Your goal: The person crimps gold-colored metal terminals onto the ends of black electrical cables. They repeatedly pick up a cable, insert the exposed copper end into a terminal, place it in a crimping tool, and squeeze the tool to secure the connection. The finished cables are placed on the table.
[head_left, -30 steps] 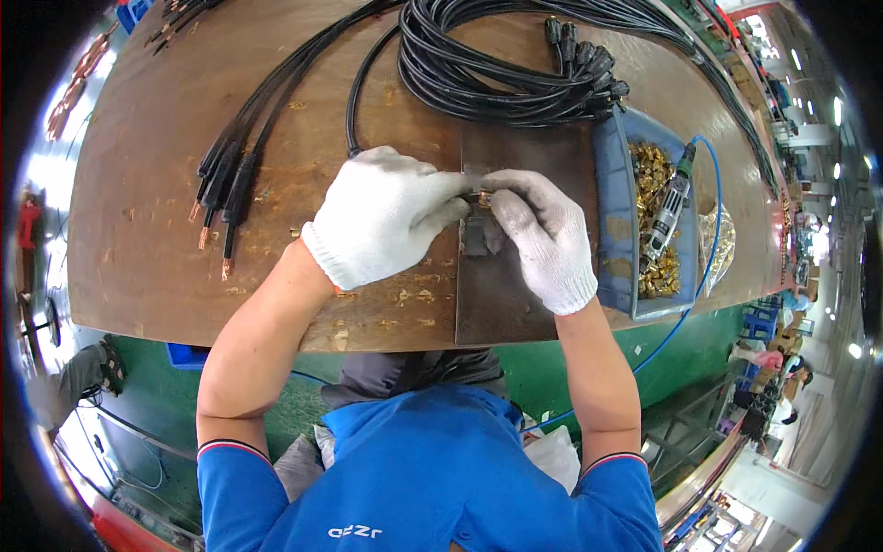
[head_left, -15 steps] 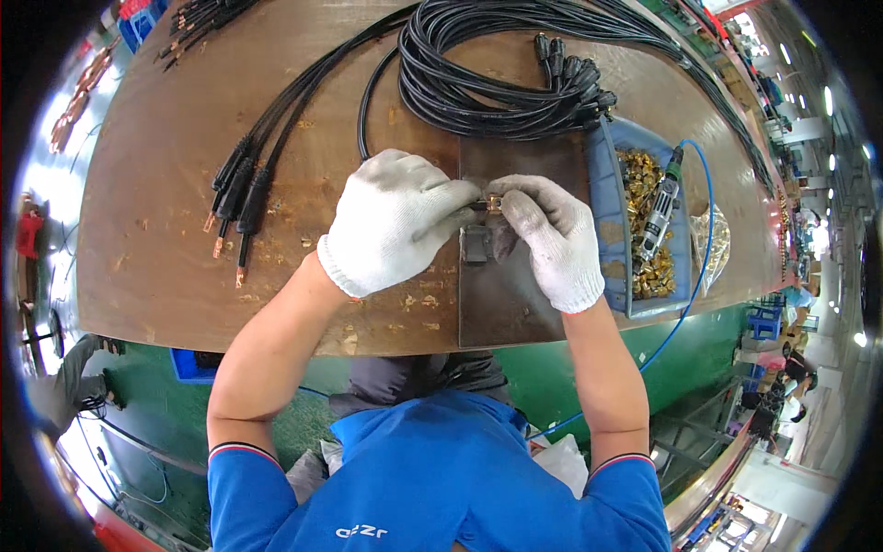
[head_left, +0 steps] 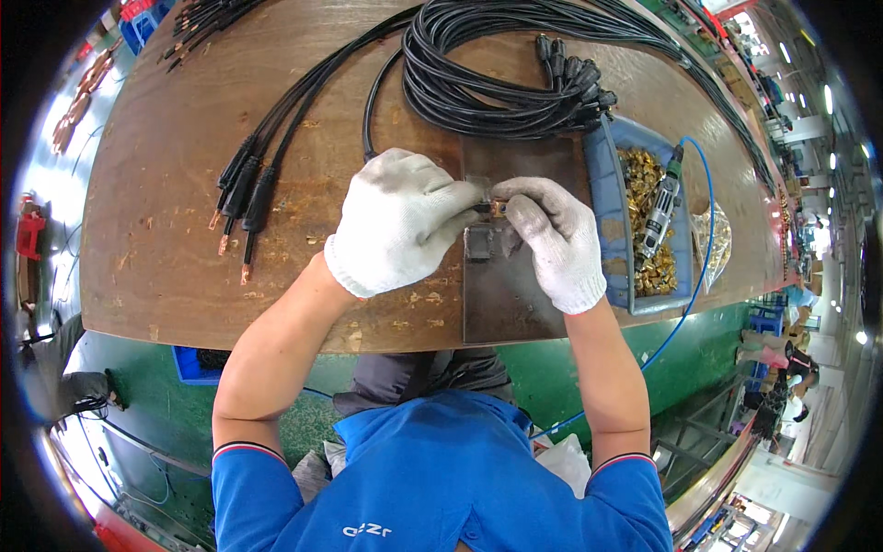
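My left hand (head_left: 395,221), in a white knit glove, is closed round the end of a black cable (head_left: 369,115) that runs up toward the far side. At its fingertips my gloved right hand (head_left: 556,237) pinches a small brass-coloured fitting (head_left: 498,208) against the cable's end. The fingers partly hide where the two meet. Just below the fingertips a small dark metal block (head_left: 478,243) sits on a dark plate (head_left: 515,308) set on the wooden table.
Right of my hands stands a blue bin (head_left: 611,248) of brass fittings (head_left: 655,276), with a power-tool-like air tool (head_left: 660,210) across it on a blue hose (head_left: 710,198). Coiled black cables (head_left: 460,97) lie beyond. Several cables with bare copper ends (head_left: 246,189) lie left on the table (head_left: 184,248).
Both hands stay together over the dark plate, still on the cable end and fitting. The view has shifted very slightly; little else differs.
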Motion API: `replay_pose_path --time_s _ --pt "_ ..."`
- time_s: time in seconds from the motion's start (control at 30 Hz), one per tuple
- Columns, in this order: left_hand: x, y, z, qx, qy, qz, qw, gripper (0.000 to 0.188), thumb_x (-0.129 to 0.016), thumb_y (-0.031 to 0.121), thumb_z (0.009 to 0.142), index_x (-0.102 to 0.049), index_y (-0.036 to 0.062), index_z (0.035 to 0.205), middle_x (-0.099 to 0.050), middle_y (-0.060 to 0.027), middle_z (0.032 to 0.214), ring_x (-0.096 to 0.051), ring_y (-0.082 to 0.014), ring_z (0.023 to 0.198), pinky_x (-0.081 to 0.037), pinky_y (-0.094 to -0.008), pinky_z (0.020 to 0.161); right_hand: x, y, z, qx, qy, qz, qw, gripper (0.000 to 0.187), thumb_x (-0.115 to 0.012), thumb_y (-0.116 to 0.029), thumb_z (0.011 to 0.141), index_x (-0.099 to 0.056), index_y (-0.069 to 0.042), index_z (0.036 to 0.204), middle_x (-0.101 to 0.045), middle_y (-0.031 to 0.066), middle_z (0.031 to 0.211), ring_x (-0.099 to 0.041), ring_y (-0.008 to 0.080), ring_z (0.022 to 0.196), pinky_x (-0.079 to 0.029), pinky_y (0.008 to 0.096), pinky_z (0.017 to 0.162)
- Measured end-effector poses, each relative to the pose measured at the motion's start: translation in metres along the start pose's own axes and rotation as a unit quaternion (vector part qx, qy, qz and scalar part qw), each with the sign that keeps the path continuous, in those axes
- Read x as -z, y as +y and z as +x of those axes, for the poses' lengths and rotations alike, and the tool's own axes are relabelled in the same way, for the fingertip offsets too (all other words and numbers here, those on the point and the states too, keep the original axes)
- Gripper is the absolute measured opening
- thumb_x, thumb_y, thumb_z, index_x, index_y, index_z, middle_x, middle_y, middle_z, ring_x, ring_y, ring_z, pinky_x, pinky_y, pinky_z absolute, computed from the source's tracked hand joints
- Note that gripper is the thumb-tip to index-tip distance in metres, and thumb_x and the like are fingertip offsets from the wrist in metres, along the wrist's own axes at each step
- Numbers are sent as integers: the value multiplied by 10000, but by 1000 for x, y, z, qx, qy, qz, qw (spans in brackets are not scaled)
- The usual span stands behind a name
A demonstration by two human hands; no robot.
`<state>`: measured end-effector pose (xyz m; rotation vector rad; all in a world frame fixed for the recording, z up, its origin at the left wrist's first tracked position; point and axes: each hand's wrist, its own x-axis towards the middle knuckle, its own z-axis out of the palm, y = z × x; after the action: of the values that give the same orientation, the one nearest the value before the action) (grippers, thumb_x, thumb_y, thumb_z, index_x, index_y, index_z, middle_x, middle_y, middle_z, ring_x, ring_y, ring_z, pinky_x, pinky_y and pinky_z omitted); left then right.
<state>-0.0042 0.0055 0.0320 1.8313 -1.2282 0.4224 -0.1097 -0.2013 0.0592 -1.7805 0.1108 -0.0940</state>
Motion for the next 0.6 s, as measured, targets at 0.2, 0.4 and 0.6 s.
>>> replay_pose_path --time_s 0.2,0.4,0.6 --pt "-3 -3 -1 1 0 4 1000 325 -881 111 726 -801 67 1038 -729 -113 856 -713 -337 834 -543 -451 775 2 0 3 0 -9 22 1000 244 -657 -189 1092 -726 12 1212 -722 40 942 -642 95 743 -532 270 673" --pt "22 -11 6 60 -75 27 995 568 -906 142 705 -743 107 1248 -718 -121 1244 -649 -373 1188 -513 -466 1013 16 2 1 -53 56 114 990 285 -669 -208 1088 -705 26 1246 -731 79 943 -674 132 745 -558 287 665" --pt "24 -32 1 70 -84 79 991 532 -836 65 725 -740 96 1247 -725 -142 1241 -640 -404 1231 -485 -488 1114 17 -27 0 -32 61 115 991 270 -683 -180 1080 -705 39 1237 -734 74 937 -662 114 731 -551 269 652"
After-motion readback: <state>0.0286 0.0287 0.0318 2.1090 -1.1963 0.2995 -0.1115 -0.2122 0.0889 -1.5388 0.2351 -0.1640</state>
